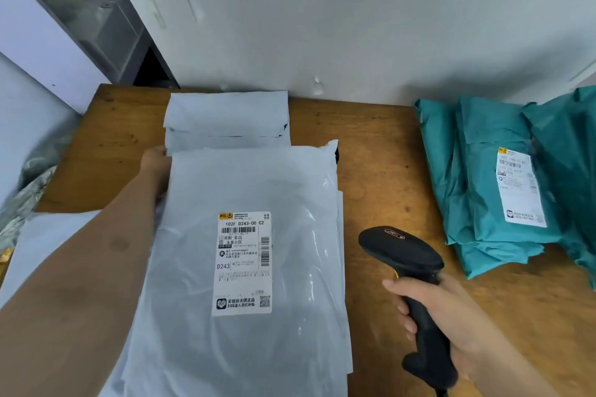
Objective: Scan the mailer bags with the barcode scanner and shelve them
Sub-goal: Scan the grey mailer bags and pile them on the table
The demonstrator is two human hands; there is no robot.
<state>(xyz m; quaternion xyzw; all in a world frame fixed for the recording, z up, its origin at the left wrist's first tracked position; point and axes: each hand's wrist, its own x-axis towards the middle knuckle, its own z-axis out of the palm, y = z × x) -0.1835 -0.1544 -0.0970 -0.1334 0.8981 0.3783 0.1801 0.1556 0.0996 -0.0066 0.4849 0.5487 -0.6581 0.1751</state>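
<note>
A white mailer bag [245, 190] with a printed shipping label [243, 263] lies face up on top of a stack of white mailers in front of me. My left hand [158, 167] grips its upper left edge, fingers hidden under the bag. My right hand [445, 316] holds a black barcode scanner [409, 255] by the handle, to the right of the bag, its head pointing up and left, level with the label. More white mailers [225, 116] lie further back.
Several teal mailer bags [483, 177] are piled at the right of the wooden table [380, 145], one showing a label. A white wall stands behind. At the left are a grey shelf frame [96, 19] and crumpled plastic [29, 190].
</note>
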